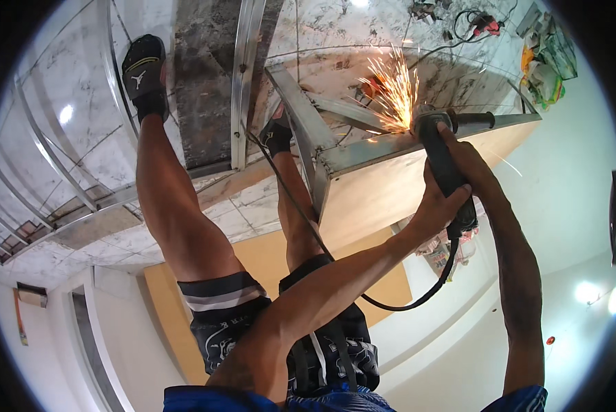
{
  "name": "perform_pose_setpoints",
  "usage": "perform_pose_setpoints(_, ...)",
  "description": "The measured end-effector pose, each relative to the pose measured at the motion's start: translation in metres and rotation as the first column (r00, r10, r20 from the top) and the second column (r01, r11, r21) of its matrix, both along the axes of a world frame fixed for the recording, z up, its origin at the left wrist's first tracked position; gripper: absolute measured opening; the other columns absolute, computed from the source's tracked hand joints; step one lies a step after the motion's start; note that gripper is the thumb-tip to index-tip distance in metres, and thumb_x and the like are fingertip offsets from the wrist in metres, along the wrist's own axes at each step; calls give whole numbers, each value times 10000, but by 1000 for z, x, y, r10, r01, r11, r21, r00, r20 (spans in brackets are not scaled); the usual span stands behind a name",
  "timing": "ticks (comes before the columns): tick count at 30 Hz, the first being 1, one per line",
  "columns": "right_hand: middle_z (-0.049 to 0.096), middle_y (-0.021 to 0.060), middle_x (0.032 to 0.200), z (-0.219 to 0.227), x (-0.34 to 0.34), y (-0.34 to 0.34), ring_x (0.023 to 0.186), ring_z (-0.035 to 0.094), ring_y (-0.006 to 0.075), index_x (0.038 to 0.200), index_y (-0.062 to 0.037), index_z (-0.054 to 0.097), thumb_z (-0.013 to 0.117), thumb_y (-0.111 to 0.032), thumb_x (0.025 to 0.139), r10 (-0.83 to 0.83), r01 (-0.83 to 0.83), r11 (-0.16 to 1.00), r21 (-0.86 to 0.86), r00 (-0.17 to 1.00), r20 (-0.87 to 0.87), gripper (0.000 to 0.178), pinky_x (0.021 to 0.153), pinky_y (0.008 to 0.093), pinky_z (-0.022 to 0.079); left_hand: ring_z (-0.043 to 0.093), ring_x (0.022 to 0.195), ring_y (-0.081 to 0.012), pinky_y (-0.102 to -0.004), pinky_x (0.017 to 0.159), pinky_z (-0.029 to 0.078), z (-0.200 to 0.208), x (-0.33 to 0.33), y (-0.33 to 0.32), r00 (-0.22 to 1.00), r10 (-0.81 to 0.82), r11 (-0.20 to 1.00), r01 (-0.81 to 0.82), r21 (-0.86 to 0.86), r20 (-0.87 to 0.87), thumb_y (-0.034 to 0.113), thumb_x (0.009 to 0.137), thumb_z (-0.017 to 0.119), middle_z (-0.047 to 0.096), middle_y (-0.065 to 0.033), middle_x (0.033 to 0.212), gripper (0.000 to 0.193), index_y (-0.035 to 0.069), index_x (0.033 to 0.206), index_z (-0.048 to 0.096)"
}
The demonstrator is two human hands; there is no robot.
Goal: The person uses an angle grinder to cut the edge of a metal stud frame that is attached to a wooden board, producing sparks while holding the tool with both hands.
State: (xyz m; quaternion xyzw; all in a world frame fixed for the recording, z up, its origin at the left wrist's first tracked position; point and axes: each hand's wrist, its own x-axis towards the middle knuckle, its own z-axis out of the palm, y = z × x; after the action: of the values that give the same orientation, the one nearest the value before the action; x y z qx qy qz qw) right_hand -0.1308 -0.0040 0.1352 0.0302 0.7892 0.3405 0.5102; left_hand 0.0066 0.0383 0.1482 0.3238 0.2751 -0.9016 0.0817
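On the top edge of the steel frame (359, 152), one black angle grinder (446, 172) throws a single fan of orange sparks (395, 93); the exact contact point is lost in glare. Two hands close around the grinder's body above the frame: the left hand (437, 204) grips its lower end, the right hand (464, 156) its upper part, near one side handle (476, 120). One power cord (418, 305) loops below the frame. One pale panel (370, 196) lines the frame's near face. Two dark shoes, a left shoe (143, 79) and a right shoe (276, 135), stand left of the frame.
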Motion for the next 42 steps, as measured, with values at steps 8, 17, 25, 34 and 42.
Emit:
perform_pose_setpoints(8,645,108,758,4,3,-3,685,582,182,854,27,678,351,-765,900,-47,47,999,-24,999,-20,858,651,320,451,495,1151,-200,-351,931,496,-1,-2,2,1000,-2,1000,2,-20,-5,150,907,646,425,-137,1258,907,113,1500,-39)
perform_pose_setpoints(17,657,142,782,3,0,2,721,610,214,875,45,677,369,-760,893,-16,16,1000,-15,1000,1,862,693,343,463,488,1186,-220,-366,969,480,0,1,-1,1000,7,1000,-7,-19,1,151,909,640,419,-148,1280,901,99,1499,-40)
perform_pose_setpoints(25,648,157,777,4,0,3,720,603,247,859,47,663,356,-750,899,-48,49,999,17,998,-49,855,698,364,461,485,1192,-224,-370,977,476,0,2,0,1000,10,1000,-10,-2,-20,161,908,652,426,-153,1287,918,92,1501,-44)
perform_pose_setpoints(34,645,112,758,5,-1,8,680,583,181,855,19,672,349,-751,910,14,-14,1000,4,999,-46,838,653,321,453,499,1162,-213,-353,930,497,3,1,-3,999,-48,998,48,-37,13,166,898,656,443,-150,1255,921,76,1495,-40)
perform_pose_setpoints(42,673,187,825,3,5,-4,763,633,263,900,57,679,329,-757,903,27,-27,999,-21,1000,-10,887,733,368,470,499,1152,-218,-361,944,489,0,2,-6,998,-64,996,66,-53,25,161,894,655,439,-151,1254,905,63,1498,-12)
